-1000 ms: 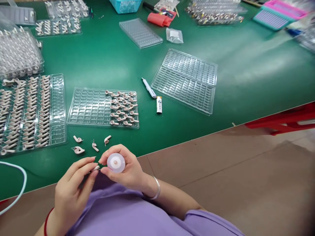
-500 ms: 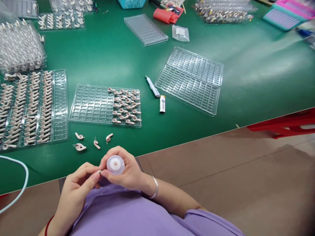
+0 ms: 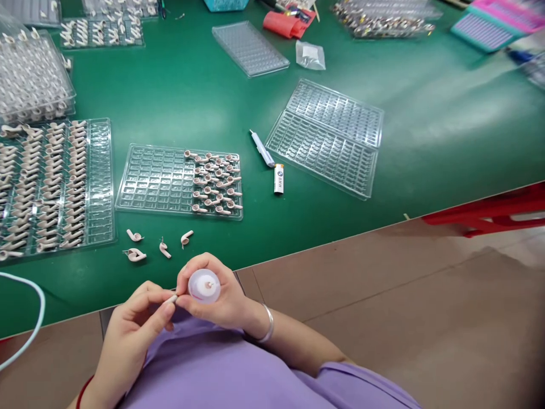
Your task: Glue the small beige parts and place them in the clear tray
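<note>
My right hand (image 3: 221, 298) is closed round a small round white plastic piece (image 3: 205, 286) with a pinkish centre, held over the table's front edge. My left hand (image 3: 136, 324) pinches a small pale earbud-shaped part (image 3: 172, 297) against that round piece. Several loose pale parts (image 3: 135, 254) lie on the green table (image 3: 191, 102) just beyond my hands. Behind them sits a clear tray (image 3: 157, 180) whose right end holds rows of the same parts.
A clear tray (image 3: 100, 182) full of parts lies at the left, with stacked trays (image 3: 29, 79) behind it. Two empty clear trays (image 3: 327, 136) sit at centre right beside a white pen (image 3: 261, 148) and a lighter (image 3: 279, 178). A pale cable (image 3: 36, 318) curves at the lower left.
My left hand has closed in on the round piece, bringing the small part up against it. The view has shifted slightly.
</note>
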Available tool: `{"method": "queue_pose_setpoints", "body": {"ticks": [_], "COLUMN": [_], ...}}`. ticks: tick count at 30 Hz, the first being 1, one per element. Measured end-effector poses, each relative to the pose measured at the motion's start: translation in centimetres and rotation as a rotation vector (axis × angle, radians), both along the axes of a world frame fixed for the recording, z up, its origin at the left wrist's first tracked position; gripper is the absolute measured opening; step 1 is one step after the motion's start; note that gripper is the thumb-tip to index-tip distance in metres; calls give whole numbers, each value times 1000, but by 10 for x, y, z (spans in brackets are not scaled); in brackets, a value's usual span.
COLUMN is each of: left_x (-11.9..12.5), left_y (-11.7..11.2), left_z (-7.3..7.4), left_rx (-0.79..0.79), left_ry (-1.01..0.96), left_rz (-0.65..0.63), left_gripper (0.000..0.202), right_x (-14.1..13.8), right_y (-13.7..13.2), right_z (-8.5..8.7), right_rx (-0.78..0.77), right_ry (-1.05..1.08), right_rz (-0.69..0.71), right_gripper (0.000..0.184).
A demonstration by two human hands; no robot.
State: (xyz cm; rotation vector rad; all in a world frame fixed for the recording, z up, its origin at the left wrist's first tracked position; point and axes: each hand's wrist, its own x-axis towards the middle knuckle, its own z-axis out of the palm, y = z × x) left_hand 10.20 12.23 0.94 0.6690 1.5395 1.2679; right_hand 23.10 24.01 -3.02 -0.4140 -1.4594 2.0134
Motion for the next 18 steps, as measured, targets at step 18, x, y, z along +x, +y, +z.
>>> {"method": "queue_pose_setpoints", "body": {"ticks": [18], "left_x": [-31], "left_y": [56], "left_z": [17], "left_rx": [396], "left_ry": [975], "left_rz": [-46], "left_gripper": [20], "right_x": [13], "right_y": [30], "right_z": [0], "right_rx": [65], "right_ry": [1], "right_rz": [-261], "right_gripper": [33]}}
